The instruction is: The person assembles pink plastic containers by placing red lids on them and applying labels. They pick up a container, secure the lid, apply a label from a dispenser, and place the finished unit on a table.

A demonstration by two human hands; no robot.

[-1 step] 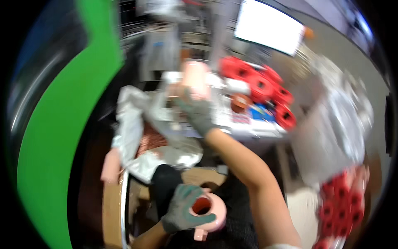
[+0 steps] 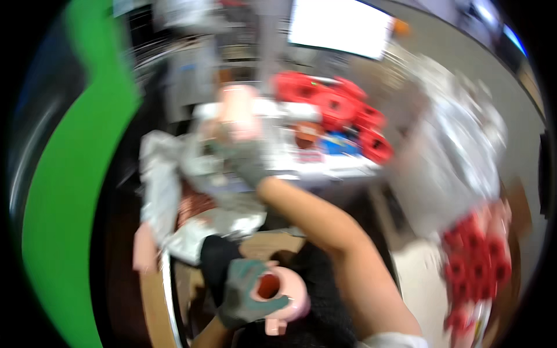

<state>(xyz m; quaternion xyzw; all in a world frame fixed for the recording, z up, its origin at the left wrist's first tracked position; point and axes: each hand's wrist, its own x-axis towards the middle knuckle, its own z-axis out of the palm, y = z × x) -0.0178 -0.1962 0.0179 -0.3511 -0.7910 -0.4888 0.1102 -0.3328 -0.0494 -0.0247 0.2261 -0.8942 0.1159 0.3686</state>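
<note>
Low at centre, we see the gloved left hand (image 2: 246, 293) clasping a pink roll (image 2: 284, 296) by its rim, seemingly light and stiff, while the right hand (image 2: 246, 159), blurred, grips another pink roll (image 2: 237, 107).

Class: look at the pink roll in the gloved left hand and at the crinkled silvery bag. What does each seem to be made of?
Pink roll: probably plastic or tape, smooth and slightly glossy, with a reddish hollow core; blur leaves it open. Silvery bag: seemingly thin plastic or foil film, since it creases and glints. Left hand: a grey glove, matte, likely knitted fabric.
</note>
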